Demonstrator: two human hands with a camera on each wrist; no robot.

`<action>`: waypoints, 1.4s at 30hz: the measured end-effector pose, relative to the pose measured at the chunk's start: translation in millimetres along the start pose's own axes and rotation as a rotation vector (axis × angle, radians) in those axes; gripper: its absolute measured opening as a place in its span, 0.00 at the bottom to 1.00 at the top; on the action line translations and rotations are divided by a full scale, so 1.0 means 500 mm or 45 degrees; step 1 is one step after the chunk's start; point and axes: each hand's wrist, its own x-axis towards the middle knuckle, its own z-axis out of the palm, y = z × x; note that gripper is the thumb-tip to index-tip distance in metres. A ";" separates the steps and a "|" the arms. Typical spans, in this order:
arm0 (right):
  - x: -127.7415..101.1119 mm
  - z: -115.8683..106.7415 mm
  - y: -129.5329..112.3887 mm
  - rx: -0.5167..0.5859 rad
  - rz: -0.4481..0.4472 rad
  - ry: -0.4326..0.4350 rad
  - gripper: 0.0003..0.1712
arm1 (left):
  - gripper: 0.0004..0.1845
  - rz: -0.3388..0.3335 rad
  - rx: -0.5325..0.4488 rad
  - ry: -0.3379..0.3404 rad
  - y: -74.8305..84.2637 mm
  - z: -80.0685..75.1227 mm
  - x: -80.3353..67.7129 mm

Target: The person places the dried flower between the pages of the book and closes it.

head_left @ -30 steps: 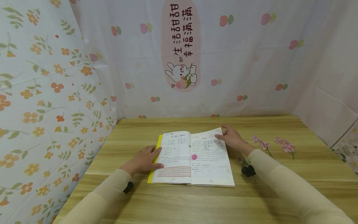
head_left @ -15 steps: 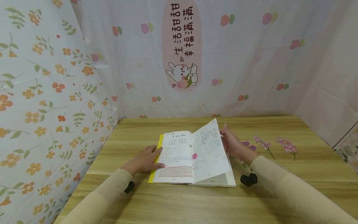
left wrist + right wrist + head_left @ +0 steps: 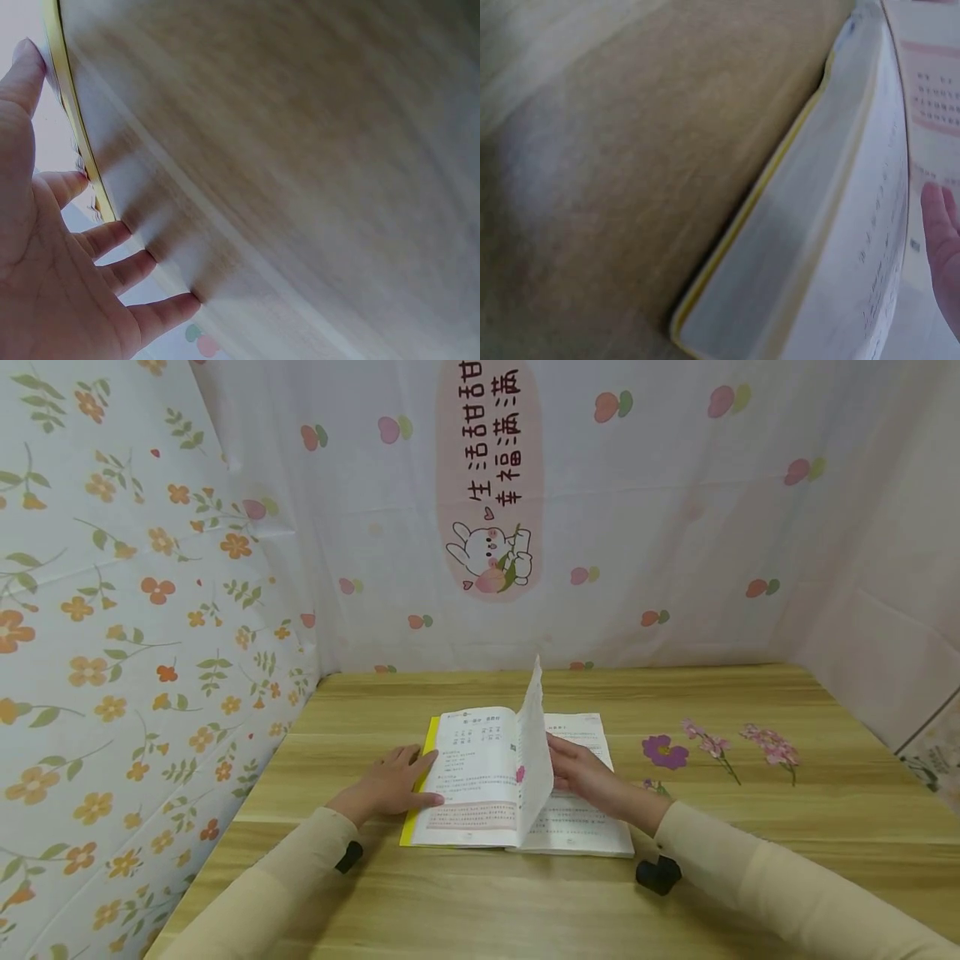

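Note:
An open book (image 3: 468, 781) with a yellow cover lies on the table. One page (image 3: 534, 777) stands nearly upright along the spine, with a pink flower (image 3: 520, 774) against its left face. My right hand (image 3: 600, 787) presses this page from the right with extended fingers; some fingertips are hidden behind it. At the book's left edge rests my left hand (image 3: 386, 783), its thumb on the left page and its other fingers spread on the wood. In the left wrist view, the thumb and index finger of that hand (image 3: 64, 270) meet the yellow cover edge (image 3: 72, 112).
Right of the book lie a purple flower (image 3: 664, 752) and two pink flower sprigs, one thin (image 3: 708, 745) and one fuller (image 3: 771, 747). A small purple sprig (image 3: 655, 786) is partly covered by my right sleeve (image 3: 757, 860). Patterned cloth (image 3: 675, 527) hangs behind the wooden table (image 3: 480, 910).
My right hand has moved left from the page's outer edge, lifting the page from nearly flat to upright. The right page beneath and the purple flower have come into view. My left hand stays put.

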 end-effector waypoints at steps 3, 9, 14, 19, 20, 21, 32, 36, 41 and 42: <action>-0.002 0.021 0.002 -0.188 -0.059 0.026 0.39 | 0.46 -0.012 -0.008 -0.010 -0.001 0.001 0.000; -0.006 0.055 0.003 -0.601 -0.081 0.043 0.47 | 0.46 -0.015 -0.006 -0.025 0.001 -0.005 0.002; -0.001 0.076 0.001 -0.861 -0.130 0.009 0.50 | 0.45 0.003 -0.003 -0.023 -0.002 -0.008 0.005; 0.005 0.090 -0.005 -1.145 -0.113 -0.048 0.47 | 0.42 0.031 0.054 -0.002 -0.008 -0.005 0.010; 0.006 0.092 -0.005 -1.184 -0.114 -0.061 0.47 | 0.41 0.035 0.065 0.000 -0.009 -0.004 0.010; 0.006 0.094 -0.005 -1.223 -0.121 -0.073 0.46 | 0.41 0.036 0.071 0.000 -0.009 -0.003 0.011; 0.014 0.089 0.022 -1.811 -0.455 -0.255 0.38 | 0.39 0.047 0.065 0.016 -0.007 -0.001 0.001; 0.019 0.087 0.030 -1.879 -0.457 -0.295 0.37 | 0.39 0.048 0.052 0.017 -0.008 0.000 0.000; 0.022 0.085 0.034 -1.900 -0.398 -0.342 0.37 | 0.34 0.078 0.071 0.021 -0.016 0.000 -0.002; 0.022 0.085 0.033 -1.897 -0.382 -0.348 0.37 | 0.33 0.088 0.070 0.022 -0.018 0.000 -0.003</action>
